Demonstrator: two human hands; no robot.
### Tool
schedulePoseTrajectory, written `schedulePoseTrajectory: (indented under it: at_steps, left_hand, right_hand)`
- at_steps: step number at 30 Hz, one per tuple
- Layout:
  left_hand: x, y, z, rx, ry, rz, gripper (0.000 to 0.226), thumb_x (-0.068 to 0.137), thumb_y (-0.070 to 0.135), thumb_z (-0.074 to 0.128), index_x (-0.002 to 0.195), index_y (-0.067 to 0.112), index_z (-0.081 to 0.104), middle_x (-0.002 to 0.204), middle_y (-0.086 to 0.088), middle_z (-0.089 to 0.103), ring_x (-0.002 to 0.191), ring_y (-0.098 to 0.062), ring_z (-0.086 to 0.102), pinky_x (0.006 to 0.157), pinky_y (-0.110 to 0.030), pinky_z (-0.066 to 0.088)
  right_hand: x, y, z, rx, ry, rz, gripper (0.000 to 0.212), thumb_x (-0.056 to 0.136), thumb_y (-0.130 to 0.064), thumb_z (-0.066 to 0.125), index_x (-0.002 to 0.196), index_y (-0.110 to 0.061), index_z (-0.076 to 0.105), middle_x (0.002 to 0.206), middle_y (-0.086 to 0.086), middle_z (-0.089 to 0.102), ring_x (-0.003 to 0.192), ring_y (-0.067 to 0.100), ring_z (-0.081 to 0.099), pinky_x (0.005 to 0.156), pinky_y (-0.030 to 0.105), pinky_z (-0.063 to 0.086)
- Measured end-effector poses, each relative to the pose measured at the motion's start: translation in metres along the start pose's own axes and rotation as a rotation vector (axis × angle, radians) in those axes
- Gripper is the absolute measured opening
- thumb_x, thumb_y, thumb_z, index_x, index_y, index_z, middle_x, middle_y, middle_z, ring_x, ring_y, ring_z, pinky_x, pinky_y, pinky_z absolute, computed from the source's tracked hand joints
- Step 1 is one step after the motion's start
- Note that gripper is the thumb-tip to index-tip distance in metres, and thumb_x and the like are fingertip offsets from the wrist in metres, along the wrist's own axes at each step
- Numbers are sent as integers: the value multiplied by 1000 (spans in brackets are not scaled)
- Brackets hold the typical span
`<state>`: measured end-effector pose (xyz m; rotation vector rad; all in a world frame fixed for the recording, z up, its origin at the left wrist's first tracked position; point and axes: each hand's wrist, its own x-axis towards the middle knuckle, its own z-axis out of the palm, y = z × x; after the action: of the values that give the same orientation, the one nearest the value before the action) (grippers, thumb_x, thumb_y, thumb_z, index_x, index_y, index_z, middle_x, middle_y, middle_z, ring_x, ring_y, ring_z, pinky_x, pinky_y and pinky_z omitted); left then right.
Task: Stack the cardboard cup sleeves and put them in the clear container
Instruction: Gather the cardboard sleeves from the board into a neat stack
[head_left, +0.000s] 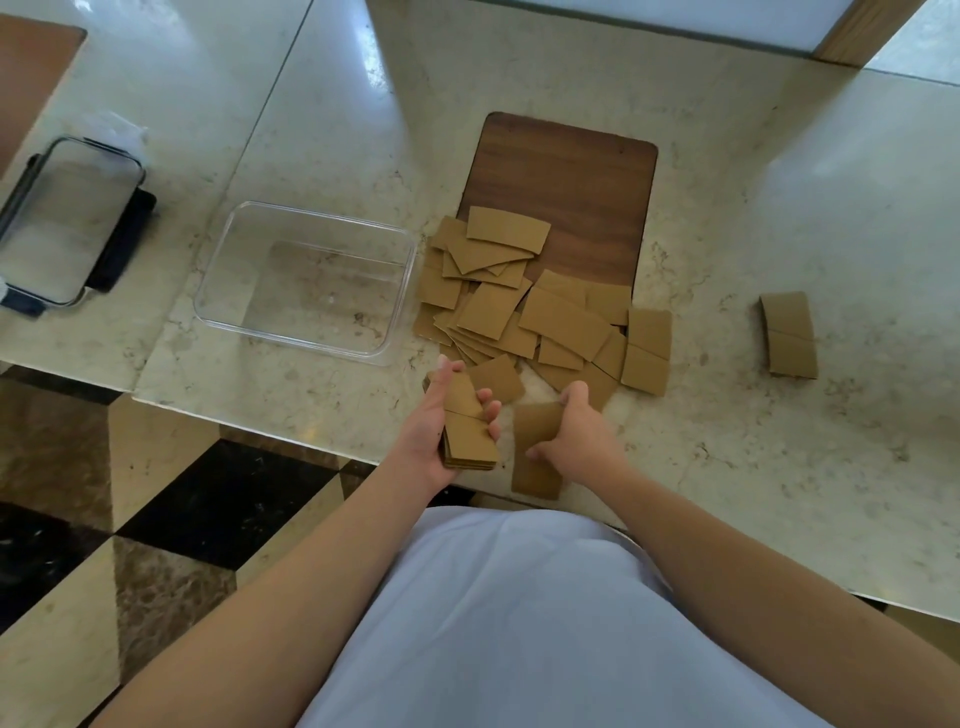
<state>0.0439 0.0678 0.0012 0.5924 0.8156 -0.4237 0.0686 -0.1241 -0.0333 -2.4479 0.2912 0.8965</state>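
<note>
Marble counter (779, 441) | left hand (441, 421) clamps sleeve stack (467, 447) | right hand (576, 431) clamps single sleeve (535, 452)

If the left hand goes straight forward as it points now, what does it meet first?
Probably the near corner of the clear container; the left hand, holding a sleeve stack, points there, though depth is unclear.

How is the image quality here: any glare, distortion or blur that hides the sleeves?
Head view: window glare streaks the marble counter; wide-angle bending curves its edges; the sleeve pile is evenly lit and readable; the clear container shows only faint rim highlights; no motion blur on either hand.
</note>
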Motion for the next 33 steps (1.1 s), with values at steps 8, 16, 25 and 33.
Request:
schedulePoseTrajectory:
  at_steps: [8, 16, 25, 33]
  left_hand:
    - [4, -1, 8, 35, 1, -8, 41, 96, 52, 66, 124, 24, 60, 96, -13, 65, 74, -24, 66, 59, -34, 54]
    - [1, -6, 31, 154, -120, 13, 58, 96, 69, 44, 131, 24, 55, 112, -20, 73, 90, -32, 71, 73, -44, 61]
    - [-2, -14, 45, 185, -228, -101, 75, 96, 73, 44, 119, 9, 76, 96, -15, 77, 61, -26, 71, 56, -36, 59]
    - [1, -18, 44, 169, -198, -130, 72, 94, 71, 54, 123, 8, 72, 93, -15, 72, 67, -22, 65, 61, -35, 56]
  right_hand:
    - [-7, 9, -47, 481, -100, 6, 12, 102, -26, 55, 99, -17, 63, 96, 4, 71, 77, 18, 68, 60, 30, 58]
    - [-42, -47, -77, 693, -160, -200, 12, 102, -31, 54, 104, -23, 64, 73, 3, 67, 52, 13, 55, 39, 23, 38]
    - [-47, -65, -64, 546, -19, -307, 11, 102, -28, 55, 105, -18, 58, 73, 1, 67, 34, 5, 54, 34, 18, 40]
    - [-42, -60, -62, 1056, -48, -122, 14, 104, -22, 56, 114, -13, 59, 94, 12, 68, 63, 22, 62, 44, 28, 49]
